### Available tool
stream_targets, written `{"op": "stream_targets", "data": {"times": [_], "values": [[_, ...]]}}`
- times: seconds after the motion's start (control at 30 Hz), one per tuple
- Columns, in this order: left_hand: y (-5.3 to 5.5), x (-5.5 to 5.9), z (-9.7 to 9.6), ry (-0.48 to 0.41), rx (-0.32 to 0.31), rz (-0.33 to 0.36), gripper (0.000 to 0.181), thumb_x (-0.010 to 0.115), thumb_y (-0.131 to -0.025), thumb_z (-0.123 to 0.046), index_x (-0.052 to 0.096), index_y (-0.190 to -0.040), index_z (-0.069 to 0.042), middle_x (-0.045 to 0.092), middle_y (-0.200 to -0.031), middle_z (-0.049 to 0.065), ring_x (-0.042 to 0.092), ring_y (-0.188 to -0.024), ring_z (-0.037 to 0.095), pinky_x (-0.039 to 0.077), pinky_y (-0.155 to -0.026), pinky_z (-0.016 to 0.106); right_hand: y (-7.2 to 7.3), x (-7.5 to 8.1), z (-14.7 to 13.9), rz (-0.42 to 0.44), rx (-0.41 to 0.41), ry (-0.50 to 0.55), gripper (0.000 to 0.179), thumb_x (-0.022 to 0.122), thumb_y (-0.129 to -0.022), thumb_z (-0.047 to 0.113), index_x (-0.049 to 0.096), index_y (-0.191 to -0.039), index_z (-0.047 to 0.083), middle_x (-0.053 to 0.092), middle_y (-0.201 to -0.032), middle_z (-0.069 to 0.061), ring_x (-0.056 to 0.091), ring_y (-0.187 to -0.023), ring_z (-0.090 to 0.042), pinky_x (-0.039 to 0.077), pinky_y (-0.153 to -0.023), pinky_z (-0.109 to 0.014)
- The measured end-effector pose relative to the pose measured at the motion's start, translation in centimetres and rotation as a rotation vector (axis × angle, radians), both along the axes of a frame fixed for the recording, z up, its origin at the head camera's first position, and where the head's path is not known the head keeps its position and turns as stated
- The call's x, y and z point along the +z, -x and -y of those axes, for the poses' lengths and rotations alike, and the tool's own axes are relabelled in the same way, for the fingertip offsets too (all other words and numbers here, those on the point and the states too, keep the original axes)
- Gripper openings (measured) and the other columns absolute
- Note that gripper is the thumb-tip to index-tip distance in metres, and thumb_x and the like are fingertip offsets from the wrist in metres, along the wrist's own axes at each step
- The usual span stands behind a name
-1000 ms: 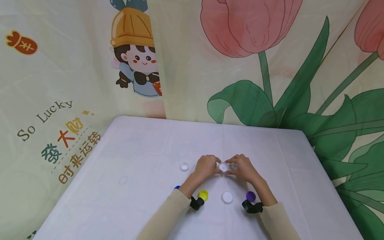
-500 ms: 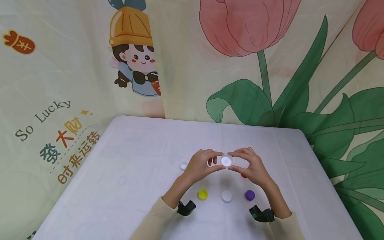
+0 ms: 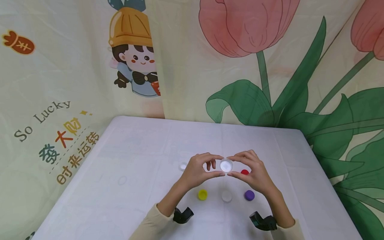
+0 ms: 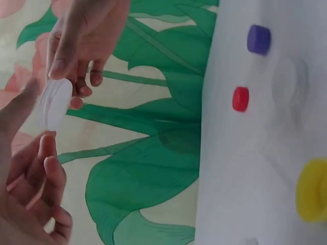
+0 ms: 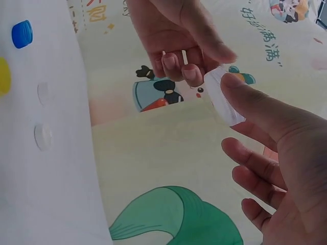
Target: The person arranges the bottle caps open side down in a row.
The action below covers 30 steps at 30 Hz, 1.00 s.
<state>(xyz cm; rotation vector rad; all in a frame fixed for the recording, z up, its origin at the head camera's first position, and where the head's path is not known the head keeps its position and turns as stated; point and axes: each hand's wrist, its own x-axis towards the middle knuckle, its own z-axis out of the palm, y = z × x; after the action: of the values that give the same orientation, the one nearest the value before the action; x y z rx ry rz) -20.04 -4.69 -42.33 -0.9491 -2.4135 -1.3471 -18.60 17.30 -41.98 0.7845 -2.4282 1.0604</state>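
Note:
Raised above the white table is a round white bottle cap [image 3: 226, 165], seen face-on in the head view. In the left wrist view the white bottle cap [image 4: 56, 104] shows edge-on, with fine ribs round its side. My left hand [image 3: 195, 169] pinches its left side between thumb and forefinger. From the right, my right hand [image 3: 255, 169] pinches it the same way. The other fingers of both hands curl loosely behind it. A red cap [image 3: 244, 172] lies on the table, seen through the gap between the right thumb and forefinger.
Nearer the front lie a yellow cap [image 3: 202, 194], a white cap [image 3: 226, 196] and a purple cap [image 3: 249, 195]. A small white cap [image 3: 182, 166] shows beside the left hand. The right wrist view also has a blue cap [image 5: 22, 34]. A printed cloth hangs behind the table.
Both hands have lifted the white bottle cap off the table toward the head camera, then lowered it slightly. The wrists have spread apart, and the red cap has come into sight.

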Motion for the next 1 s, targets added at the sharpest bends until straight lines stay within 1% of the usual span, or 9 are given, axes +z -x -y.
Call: {"op": "stream_targets", "data": {"times": [0.13, 0.23, 0.3, 0.37, 0.43, 0.5, 0.67, 0.83, 1.0], "values": [[0.1, -0.3, 0.1, -0.106, 0.009, 0.335, 0.032, 0.070, -0.075, -0.039, 0.068, -0.100, -0.020, 0.057, -0.069, -0.006, 0.050, -0.065, 0.010, 0.041, -0.056, 0.021, 0.0, 0.0, 0.1, 0.000, -0.001, -0.001, 0.042, 0.080, -0.064, 0.032, 0.068, -0.104, 0.021, 0.059, -0.098, 0.008, 0.043, -0.096, -0.008, 0.046, -0.072, -0.035], [0.3, -0.4, 0.2, -0.143, 0.002, 0.582, 0.029, 0.068, -0.077, -0.039, 0.069, -0.098, -0.019, 0.062, -0.077, -0.003, 0.052, -0.069, 0.013, 0.042, -0.059, 0.024, -0.1, 0.1, 0.1, 0.006, 0.007, -0.006, 0.043, 0.079, -0.065, 0.034, 0.068, -0.104, 0.022, 0.058, -0.099, 0.008, 0.043, -0.096, -0.007, 0.046, -0.072, -0.035], [0.4, -0.3, 0.2, -0.155, -0.012, 0.705, 0.030, 0.068, -0.077, -0.038, 0.070, -0.097, -0.016, 0.064, -0.082, 0.000, 0.052, -0.071, 0.016, 0.042, -0.062, 0.026, -0.1, 0.1, 0.1, 0.012, 0.015, -0.013, 0.043, 0.078, -0.066, 0.035, 0.067, -0.105, 0.022, 0.058, -0.099, 0.008, 0.043, -0.097, -0.007, 0.046, -0.073, -0.034], [0.5, -0.3, 0.2, -0.157, -0.017, 0.782, 0.032, 0.069, -0.076, -0.038, 0.070, -0.097, -0.014, 0.065, -0.087, 0.000, 0.053, -0.074, 0.017, 0.042, -0.066, 0.028, -0.1, 0.0, 0.1, 0.014, 0.020, -0.018, 0.043, 0.078, -0.066, 0.035, 0.067, -0.105, 0.021, 0.058, -0.099, 0.008, 0.042, -0.096, -0.007, 0.046, -0.073, -0.034], [0.5, -0.3, 0.1, -0.157, -0.016, 0.816, 0.033, 0.070, -0.075, -0.039, 0.070, -0.096, -0.013, 0.065, -0.086, 0.000, 0.053, -0.074, 0.016, 0.042, -0.067, 0.028, -0.1, -0.1, 0.1, 0.014, 0.024, -0.022, 0.043, 0.078, -0.066, 0.035, 0.067, -0.105, 0.021, 0.058, -0.099, 0.007, 0.042, -0.096, -0.008, 0.046, -0.073, -0.033], [0.6, -0.4, 0.0, -0.161, -0.012, 0.824, 0.032, 0.070, -0.075, -0.038, 0.071, -0.094, -0.012, 0.064, -0.084, 0.000, 0.052, -0.073, 0.016, 0.041, -0.067, 0.028, -0.1, -0.1, 0.1, 0.015, 0.027, -0.027, 0.043, 0.078, -0.066, 0.035, 0.067, -0.105, 0.022, 0.058, -0.100, 0.008, 0.042, -0.096, -0.008, 0.045, -0.073, -0.032], [0.6, -0.7, -0.2, -0.173, -0.006, 0.811, 0.031, 0.070, -0.075, -0.036, 0.071, -0.092, -0.010, 0.062, -0.078, -0.001, 0.052, -0.070, 0.015, 0.040, -0.066, 0.028, -0.1, -0.3, 0.1, 0.018, 0.030, -0.027, 0.043, 0.079, -0.065, 0.034, 0.067, -0.105, 0.022, 0.059, -0.100, 0.008, 0.042, -0.096, -0.007, 0.045, -0.073, -0.034], [0.7, -1.1, -0.4, -0.172, 0.028, 0.812, 0.030, 0.070, -0.075, -0.038, 0.072, -0.091, -0.012, 0.064, -0.077, 0.002, 0.052, -0.069, 0.015, 0.037, -0.065, 0.029, 0.0, -0.7, 0.1, 0.025, 0.021, -0.026, 0.044, 0.079, -0.065, 0.033, 0.066, -0.105, 0.022, 0.059, -0.101, 0.007, 0.042, -0.096, -0.009, 0.044, -0.073, -0.035], [0.6, -1.4, -0.5, -0.188, 0.064, 0.818, 0.030, 0.071, -0.073, -0.039, 0.072, -0.090, -0.014, 0.067, -0.081, 0.006, 0.052, -0.070, 0.015, 0.037, -0.066, 0.030, 0.1, -1.2, 0.1, 0.074, 0.016, -0.039, 0.049, 0.077, -0.065, 0.038, 0.064, -0.110, 0.023, 0.058, -0.104, 0.008, 0.041, -0.096, -0.008, 0.044, -0.075, -0.038]]}}
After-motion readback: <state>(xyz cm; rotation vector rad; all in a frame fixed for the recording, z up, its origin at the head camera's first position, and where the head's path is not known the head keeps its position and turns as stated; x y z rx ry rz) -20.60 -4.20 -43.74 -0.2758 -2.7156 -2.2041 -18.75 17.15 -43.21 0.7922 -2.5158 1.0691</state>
